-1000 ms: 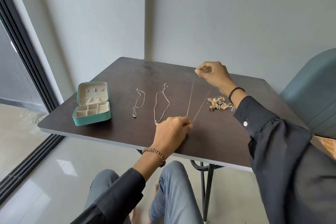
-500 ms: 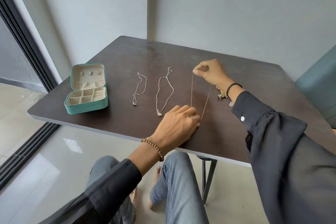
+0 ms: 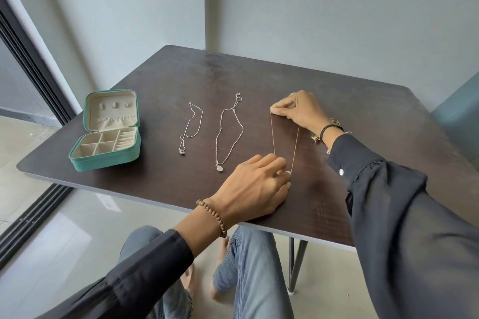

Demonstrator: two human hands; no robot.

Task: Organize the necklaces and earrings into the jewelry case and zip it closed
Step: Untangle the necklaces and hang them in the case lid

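A thin gold necklace [image 3: 272,137] is being held stretched in a long narrow loop over the dark wooden table [image 3: 181,72]. Its far end is being pinched by the curled fingers of the right hand [image 3: 298,109], which is resting on the tabletop. Its near end is being gripped under the curled fingertips of the left hand [image 3: 255,189], close to the front edge of the table. Both strands are being kept straight between the two hands.

Two silver necklaces are being left flat on the table to the left of the gold one: a pendant necklace [image 3: 229,134] just beside it, and a shorter chain [image 3: 191,127] further left. They are not touching each other.

The teal jewelry case [image 3: 103,160] is being kept unzipped at the left of the table, well apart from the necklaces, with its lid tilted back and its compartments exposed.

The earrings [image 3: 315,138] are being mostly hidden behind the right wrist; only a small part can be seen.
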